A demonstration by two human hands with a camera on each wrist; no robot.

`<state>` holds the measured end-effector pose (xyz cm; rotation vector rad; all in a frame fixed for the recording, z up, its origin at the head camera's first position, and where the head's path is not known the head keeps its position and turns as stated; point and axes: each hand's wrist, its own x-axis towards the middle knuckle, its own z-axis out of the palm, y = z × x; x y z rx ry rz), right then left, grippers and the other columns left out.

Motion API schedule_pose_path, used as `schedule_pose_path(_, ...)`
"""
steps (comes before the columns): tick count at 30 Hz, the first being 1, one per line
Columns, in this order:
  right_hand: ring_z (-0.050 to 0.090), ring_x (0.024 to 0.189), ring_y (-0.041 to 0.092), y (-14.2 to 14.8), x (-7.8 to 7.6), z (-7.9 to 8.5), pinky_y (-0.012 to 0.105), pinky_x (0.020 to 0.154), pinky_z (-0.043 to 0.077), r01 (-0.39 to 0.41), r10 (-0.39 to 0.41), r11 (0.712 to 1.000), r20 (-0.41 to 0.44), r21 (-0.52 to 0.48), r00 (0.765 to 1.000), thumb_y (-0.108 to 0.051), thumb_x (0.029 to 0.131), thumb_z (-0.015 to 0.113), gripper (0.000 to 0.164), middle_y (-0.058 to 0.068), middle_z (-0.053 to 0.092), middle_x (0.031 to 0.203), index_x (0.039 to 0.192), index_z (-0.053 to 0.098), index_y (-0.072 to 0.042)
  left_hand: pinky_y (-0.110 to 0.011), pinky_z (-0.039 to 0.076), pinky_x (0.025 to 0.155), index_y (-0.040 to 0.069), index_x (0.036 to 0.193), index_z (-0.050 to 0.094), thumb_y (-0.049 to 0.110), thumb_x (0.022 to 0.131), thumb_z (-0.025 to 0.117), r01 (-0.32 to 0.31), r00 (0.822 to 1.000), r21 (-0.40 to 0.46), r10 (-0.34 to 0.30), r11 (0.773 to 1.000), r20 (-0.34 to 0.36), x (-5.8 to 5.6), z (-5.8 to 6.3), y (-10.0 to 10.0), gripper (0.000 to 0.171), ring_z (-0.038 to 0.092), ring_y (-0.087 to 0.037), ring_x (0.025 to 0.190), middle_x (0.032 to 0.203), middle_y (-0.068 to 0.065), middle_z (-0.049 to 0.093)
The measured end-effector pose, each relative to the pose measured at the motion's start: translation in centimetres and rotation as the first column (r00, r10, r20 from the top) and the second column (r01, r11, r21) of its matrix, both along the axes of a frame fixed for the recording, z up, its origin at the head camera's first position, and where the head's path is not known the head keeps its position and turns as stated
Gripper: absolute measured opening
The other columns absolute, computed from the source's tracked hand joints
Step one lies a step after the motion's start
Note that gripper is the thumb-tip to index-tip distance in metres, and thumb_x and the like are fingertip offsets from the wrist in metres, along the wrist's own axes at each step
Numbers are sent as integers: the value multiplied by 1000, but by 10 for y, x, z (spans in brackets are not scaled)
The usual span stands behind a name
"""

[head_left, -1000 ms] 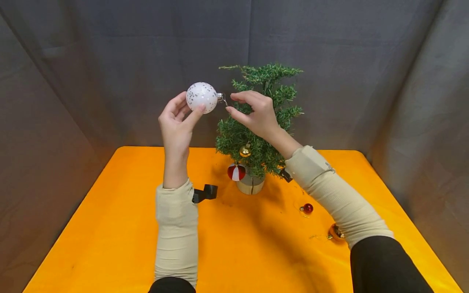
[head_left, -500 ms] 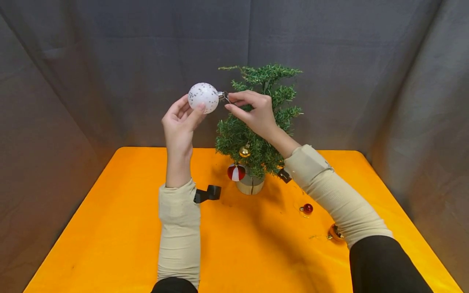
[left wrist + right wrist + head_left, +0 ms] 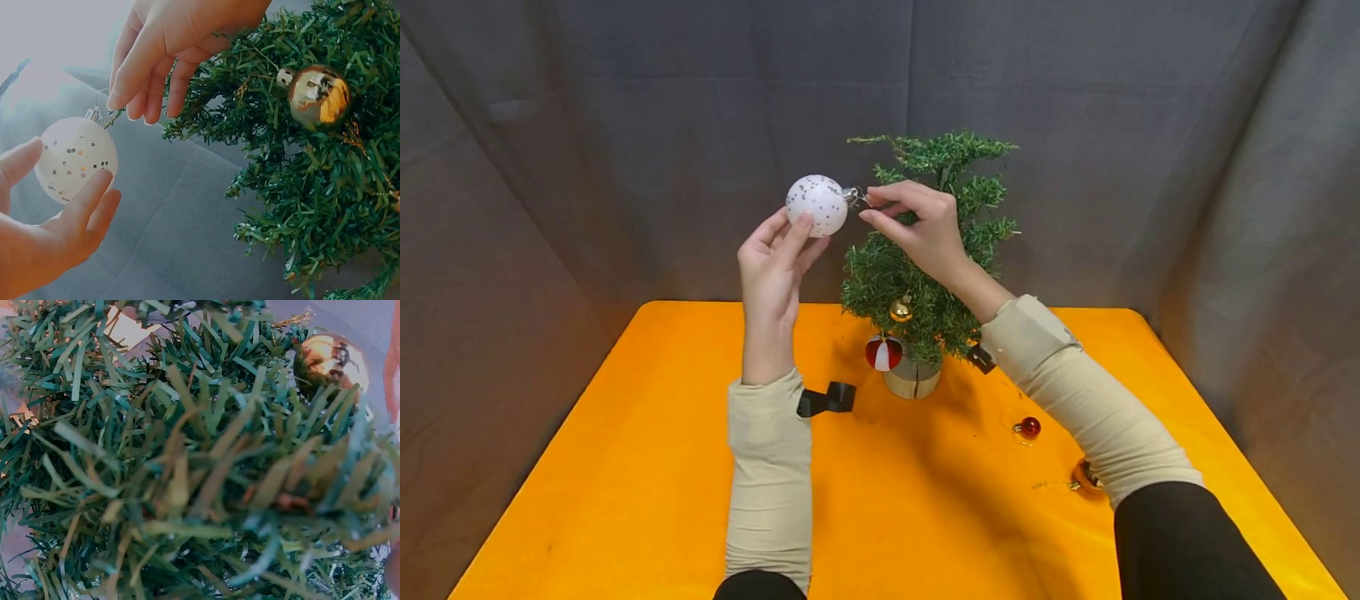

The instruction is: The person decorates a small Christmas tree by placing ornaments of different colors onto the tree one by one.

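Observation:
A white bauble (image 3: 815, 205) with dark and shiny specks is held up in front of the grey backdrop. My left hand (image 3: 771, 262) grips it between thumb and fingers, from the left and below. At the bauble's silver cap, a thin hanging loop (image 3: 102, 99) stands up, and the fingertips of my right hand (image 3: 928, 227) pinch it. Just behind the right hand is a small green artificial Christmas tree (image 3: 887, 271). In the right wrist view, tree needles fill most of the picture, and little of either hand shows.
Low on the tree hang a gold bauble (image 3: 901, 311) and a red-and-white bauble (image 3: 883, 353). A small red bauble (image 3: 1030, 427) and a larger gold one (image 3: 1085, 477), partly behind the right sleeve, lie on the orange tabletop (image 3: 895, 500). Grey curtains (image 3: 700, 150) enclose the table.
My right fingertips have closed on the loop, having been slightly apart from it. The left hand with the bauble has shifted a little right and down, and its fingers have resettled around the ball.

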<state>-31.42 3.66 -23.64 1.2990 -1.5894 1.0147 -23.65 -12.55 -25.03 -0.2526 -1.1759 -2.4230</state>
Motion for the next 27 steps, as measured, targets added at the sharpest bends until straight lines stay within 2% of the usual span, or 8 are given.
schedule_pose_path(6, 62, 71, 24, -1, -1, 1, 23, 65, 50, -12, 12, 1000, -23, -1, 1000, 1, 74, 70, 14, 16, 65, 82, 86, 68, 7, -35, 48, 77, -16, 118, 47, -1, 86, 55, 43, 999, 21, -43, 999, 6, -2, -4, 1, 36, 58, -25, 94, 107, -18, 55)
schedule_pose_path(13, 61, 73, 22, 0, -3, 3, 22, 66, 49, -17, 17, 1000, -38, 5, 999, 3, 75, 68, 8, 15, 65, 83, 82, 69, 5, -36, 48, 78, -16, 118, 47, 2, 87, 56, 64, 998, -1, -64, 998, 17, -5, -9, 1, 37, 59, -23, 89, 107, -18, 55)
schedule_pose_path(16, 60, 74, 23, 0, -4, 3, 22, 66, 49, -34, 34, 999, -29, 10, 999, 4, 75, 67, 7, 15, 64, 85, 82, 68, 6, -36, 48, 77, -16, 116, 48, 4, 87, 55, 77, 996, -14, -77, 997, 35, -6, -12, -1, 35, 60, -22, 86, 106, -17, 55)
schedule_pose_path(21, 60, 72, 22, 1, -4, 5, 22, 64, 48, -32, 32, 999, -8, 20, 999, 4, 77, 66, 6, 15, 64, 84, 82, 67, 5, -37, 48, 78, -16, 118, 47, 6, 89, 52, 145, 989, -7, -144, 989, 39, -8, -19, -2, 37, 61, -22, 83, 106, -18, 55)
schedule_pose_path(27, 56, 59, 17, 2, -2, 9, 21, 55, 43, -18, 18, 1000, 46, 9, 999, 3, 78, 65, 6, 15, 65, 79, 82, 67, 6, -38, 48, 78, -15, 117, 48, 8, 91, 50, 194, 980, 13, -194, 981, 44, -12, -25, -1, 35, 61, -21, 79, 102, -17, 56)
